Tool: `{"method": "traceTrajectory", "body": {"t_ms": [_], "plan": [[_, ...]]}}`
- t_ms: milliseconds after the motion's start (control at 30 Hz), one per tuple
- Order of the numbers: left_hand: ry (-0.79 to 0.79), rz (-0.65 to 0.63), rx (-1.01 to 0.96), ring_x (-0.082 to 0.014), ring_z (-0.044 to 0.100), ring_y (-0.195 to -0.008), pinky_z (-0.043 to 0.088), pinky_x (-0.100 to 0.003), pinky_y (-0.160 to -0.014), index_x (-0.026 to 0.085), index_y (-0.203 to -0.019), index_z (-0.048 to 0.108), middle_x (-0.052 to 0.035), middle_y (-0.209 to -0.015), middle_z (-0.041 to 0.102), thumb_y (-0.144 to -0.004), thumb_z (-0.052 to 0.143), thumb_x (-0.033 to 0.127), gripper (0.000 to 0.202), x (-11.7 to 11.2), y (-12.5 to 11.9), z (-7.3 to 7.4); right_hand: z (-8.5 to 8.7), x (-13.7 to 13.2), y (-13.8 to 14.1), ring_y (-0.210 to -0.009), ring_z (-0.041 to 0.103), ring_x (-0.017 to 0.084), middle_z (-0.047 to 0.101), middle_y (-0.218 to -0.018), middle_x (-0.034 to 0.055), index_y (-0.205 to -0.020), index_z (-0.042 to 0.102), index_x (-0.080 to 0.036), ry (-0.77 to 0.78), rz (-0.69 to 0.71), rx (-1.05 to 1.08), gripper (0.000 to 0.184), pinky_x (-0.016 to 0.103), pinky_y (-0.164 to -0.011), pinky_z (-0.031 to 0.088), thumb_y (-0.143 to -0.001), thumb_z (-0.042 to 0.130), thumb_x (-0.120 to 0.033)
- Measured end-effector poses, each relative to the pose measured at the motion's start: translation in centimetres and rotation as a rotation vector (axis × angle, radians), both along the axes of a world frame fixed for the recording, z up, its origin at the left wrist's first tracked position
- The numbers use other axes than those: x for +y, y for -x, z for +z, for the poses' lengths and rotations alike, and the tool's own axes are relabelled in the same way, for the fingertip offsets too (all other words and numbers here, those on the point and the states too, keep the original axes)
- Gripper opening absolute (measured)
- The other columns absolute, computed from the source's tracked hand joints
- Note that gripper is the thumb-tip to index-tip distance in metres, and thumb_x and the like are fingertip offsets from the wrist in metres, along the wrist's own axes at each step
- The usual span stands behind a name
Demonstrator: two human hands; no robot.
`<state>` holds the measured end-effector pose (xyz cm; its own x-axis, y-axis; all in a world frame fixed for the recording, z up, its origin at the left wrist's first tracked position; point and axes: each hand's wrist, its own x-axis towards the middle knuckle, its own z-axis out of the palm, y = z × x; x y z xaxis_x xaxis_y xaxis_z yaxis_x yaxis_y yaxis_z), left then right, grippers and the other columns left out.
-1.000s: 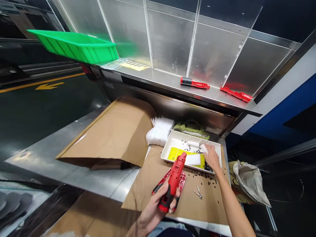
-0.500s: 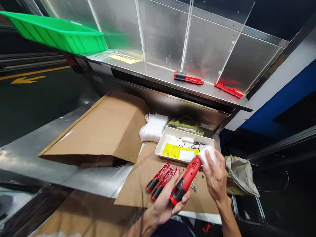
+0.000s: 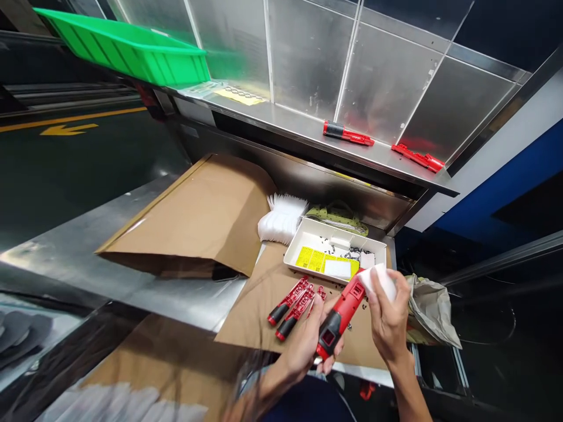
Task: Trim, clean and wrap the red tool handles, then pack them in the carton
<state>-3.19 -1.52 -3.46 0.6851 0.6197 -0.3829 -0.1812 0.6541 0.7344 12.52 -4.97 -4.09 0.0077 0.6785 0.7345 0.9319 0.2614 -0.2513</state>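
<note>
My left hand is wrapped round the grip of a red and black handheld tool, which points up and to the right. My right hand pinches a small white piece against the tool's front end. Two red and black shell halves lie on the brown paper just left of the tool. Behind them stands a white tray with yellow label sheets, a white card and several small black screws.
A large brown paper bag lies to the left, with a stack of white pieces beside it. Two red parts rest on the metal shelf, a green bin at its left end. A crumpled bag hangs at right.
My right hand left the tray with the white piece and came to the tool's front end. My left hand lifted the tool off the shell halves and moved it right.
</note>
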Motion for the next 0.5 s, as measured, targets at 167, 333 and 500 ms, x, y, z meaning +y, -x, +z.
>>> {"method": "traceTrajectory", "body": {"t_ms": [167,333,500], "plan": [[-0.075,0.058,0.04,-0.009,0.045,-0.031,0.028,-0.016,-0.031,0.012,-0.146,0.041,0.0014,-0.05,0.057,-0.079,0.023,0.088,0.103,-0.3,0.3,-0.6,-0.3,-0.1,0.0,-0.123,0.048,0.029,0.038,-0.135,0.0159,-0.15,0.039,-0.033,0.059,0.115,-0.014,0.053,0.042,-0.087,0.055,-0.099,0.044,-0.019],[-0.148,0.029,0.087,-0.0111,0.046,-0.032,0.03,-0.019,-0.032,0.009,-0.14,0.048,-0.0004,-0.05,0.059,-0.077,0.018,0.089,0.106,-0.4,0.3,-1.4,-0.2,-0.2,0.6,-0.12,0.049,0.026,0.039,-0.131,0.0147,-0.149,0.041,-0.033,0.003,0.055,0.052,0.051,0.042,-0.087,0.055,-0.1,0.044,-0.02],[-0.209,0.063,0.183,-0.0116,0.047,-0.033,0.032,-0.021,-0.033,0.009,-0.137,0.051,0.0002,-0.052,0.059,-0.076,0.017,0.09,0.107,-0.7,0.5,-1.6,0.1,-0.1,0.5,-0.118,0.053,0.026,0.043,-0.131,0.0147,-0.14,0.053,-0.028,0.008,0.088,-0.017,0.043,0.036,-0.082,0.057,-0.099,0.045,-0.02]]}}
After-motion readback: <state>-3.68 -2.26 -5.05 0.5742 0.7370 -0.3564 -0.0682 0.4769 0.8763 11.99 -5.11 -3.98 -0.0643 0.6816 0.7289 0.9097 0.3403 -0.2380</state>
